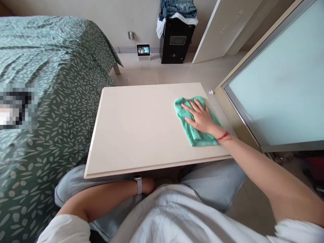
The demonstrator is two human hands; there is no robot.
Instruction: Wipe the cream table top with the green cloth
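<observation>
A green cleaning cloth lies spread on the right part of a cream tabletop. My right hand rests flat on the cloth with its fingers spread, pressing it against the surface. A red string bracelet circles that wrist. My left hand is low in my lap, below the table's near edge, with a watch on its wrist. The fingers of the left hand are hidden from sight.
A bed with a green leaf-patterned cover stands close on the left. Beyond the table are a small lit screen and a black cabinet topped with jeans. A frosted glass panel borders the right side.
</observation>
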